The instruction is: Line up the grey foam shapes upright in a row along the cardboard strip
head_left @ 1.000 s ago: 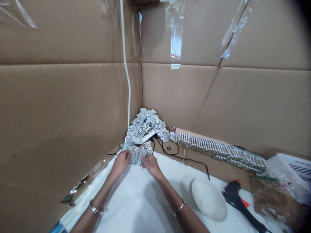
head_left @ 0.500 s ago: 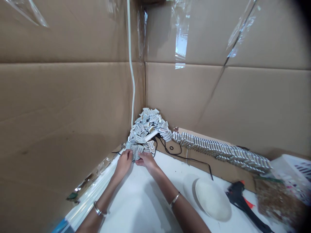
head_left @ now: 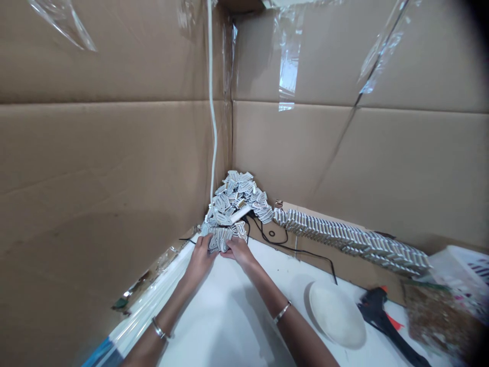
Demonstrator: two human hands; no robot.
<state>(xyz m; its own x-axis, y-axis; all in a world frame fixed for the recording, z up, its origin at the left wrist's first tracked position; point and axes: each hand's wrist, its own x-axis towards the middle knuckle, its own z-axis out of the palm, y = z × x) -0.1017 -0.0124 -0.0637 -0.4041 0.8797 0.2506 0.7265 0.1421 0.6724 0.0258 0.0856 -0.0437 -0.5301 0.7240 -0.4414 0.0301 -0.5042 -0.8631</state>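
At the near edge of a heap of small flat grey-white pieces (head_left: pixel 237 191), both my hands work on a bunch of these pieces (head_left: pixel 219 239). My left hand (head_left: pixel 200 256) is closed against the bunch's left side. From the right, my right hand (head_left: pixel 239 251) pinches the bunch, thumb on top. The pieces have pointed outlines with line patterns inside; their exact kind is unclear. My palms and some fingertips are hidden.
A long row of stacked pieces (head_left: pixel 355 239) runs along the right cardboard wall (head_left: pixel 362 163). A white cable (head_left: pixel 212 127) hangs into the heap. Right of my arm are a white bowl (head_left: pixel 338 316), a black glue gun (head_left: pixel 382 316), a brown-filled bag (head_left: pixel 439 311) and a white basket (head_left: pixel 454 260).
My left hand has slid its fingers further along the left of the bunch, and the pieces sit closer together between my hands. The whole view has shifted slightly.
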